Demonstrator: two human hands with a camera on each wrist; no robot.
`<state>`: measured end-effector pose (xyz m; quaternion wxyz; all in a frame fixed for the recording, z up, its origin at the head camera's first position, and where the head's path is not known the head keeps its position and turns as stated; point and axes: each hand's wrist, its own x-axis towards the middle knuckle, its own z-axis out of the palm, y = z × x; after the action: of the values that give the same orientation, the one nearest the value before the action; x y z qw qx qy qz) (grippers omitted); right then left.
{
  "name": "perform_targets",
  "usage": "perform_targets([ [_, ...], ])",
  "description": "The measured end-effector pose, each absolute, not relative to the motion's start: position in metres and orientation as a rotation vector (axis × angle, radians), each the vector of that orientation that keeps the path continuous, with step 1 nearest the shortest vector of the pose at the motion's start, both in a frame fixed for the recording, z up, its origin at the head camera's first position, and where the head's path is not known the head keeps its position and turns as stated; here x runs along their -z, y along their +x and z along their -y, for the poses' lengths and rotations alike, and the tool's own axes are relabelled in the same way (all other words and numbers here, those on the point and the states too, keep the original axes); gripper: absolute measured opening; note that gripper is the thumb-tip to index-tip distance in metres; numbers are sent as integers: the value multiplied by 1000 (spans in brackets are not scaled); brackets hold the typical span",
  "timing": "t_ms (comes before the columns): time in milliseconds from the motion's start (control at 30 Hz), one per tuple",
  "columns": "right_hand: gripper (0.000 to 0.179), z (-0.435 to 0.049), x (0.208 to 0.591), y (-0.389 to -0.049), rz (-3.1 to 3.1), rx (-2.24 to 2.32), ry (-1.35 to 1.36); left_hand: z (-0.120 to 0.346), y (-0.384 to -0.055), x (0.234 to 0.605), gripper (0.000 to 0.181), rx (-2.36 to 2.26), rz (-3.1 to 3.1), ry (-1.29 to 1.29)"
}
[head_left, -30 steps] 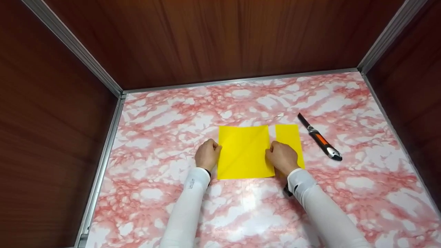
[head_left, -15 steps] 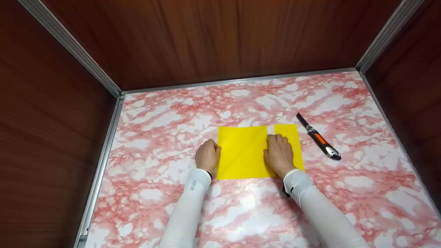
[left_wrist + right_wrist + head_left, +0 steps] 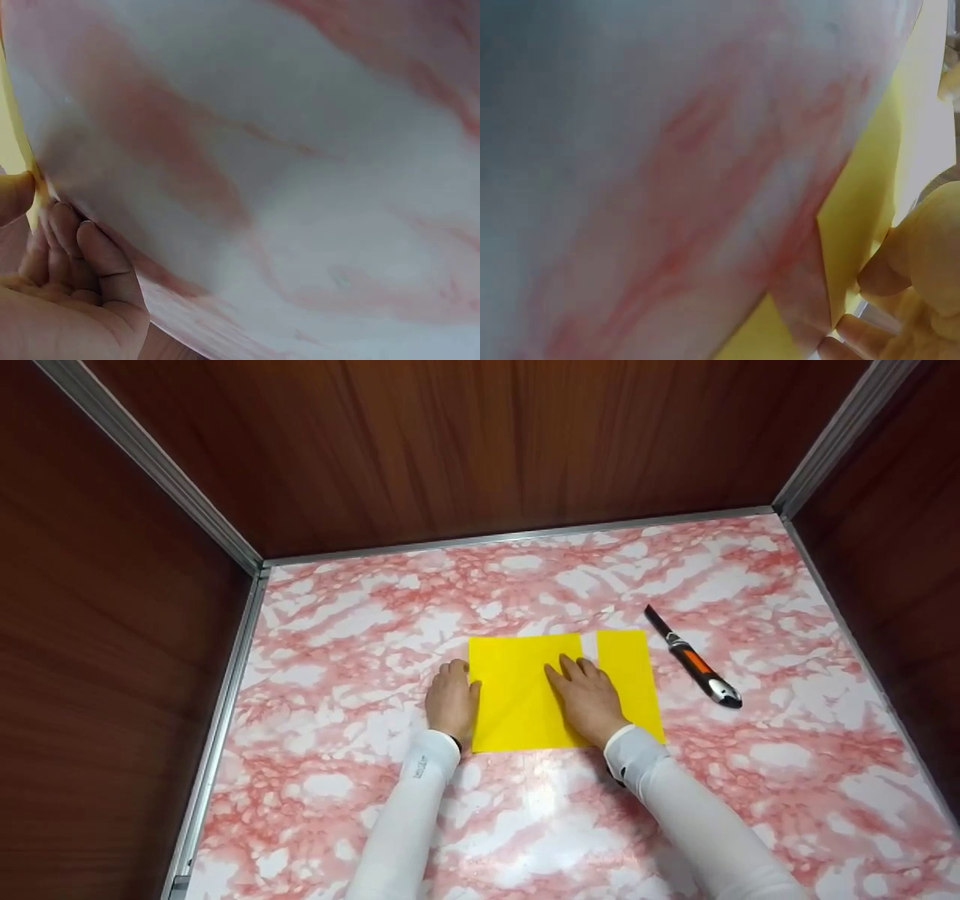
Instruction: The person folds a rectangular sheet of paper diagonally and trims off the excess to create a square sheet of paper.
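Observation:
A larger sheet of yellow paper [image 3: 517,690] lies on the patterned table with a faint diagonal crease across it. My left hand [image 3: 451,699] pinches its left edge; in the left wrist view the thumb [image 3: 15,196] meets the yellow edge opposite the curled fingers. Over the sheet's right side, my right hand [image 3: 591,701] rests with fingers spread and covers part of that edge. The right wrist view shows this hand [image 3: 922,277] right at the paper's edge. A narrower yellow strip [image 3: 628,667] lies to the right, apart from the sheet at the top and partly hidden by the right hand.
A utility knife [image 3: 694,658] with a black and orange handle lies right of the strip, its dark blade pointing away. Brown wood-grain panels [image 3: 450,450] enclose the pink and white table [image 3: 360,615] at the back and both sides, with metal framing along the edges.
My right hand has let go of the sheet's right edge, opened its fingers and slid left onto the paper. The left hand stays at the left edge; the sheet's upper left corner shifted slightly left.

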<state>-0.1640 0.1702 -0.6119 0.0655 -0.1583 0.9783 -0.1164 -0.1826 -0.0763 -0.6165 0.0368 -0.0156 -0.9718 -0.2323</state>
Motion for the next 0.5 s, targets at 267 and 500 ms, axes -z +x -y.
perform_targets([
  [267, 53, -169, 610, -164, -2955, 335, -479, 66, -159, 610, 50, 422, 3063, -753],
  [500, 51, -168, 612, -165, -2988, 296, -489, 61, -136, 612, 52, 350, 3157, -974],
])
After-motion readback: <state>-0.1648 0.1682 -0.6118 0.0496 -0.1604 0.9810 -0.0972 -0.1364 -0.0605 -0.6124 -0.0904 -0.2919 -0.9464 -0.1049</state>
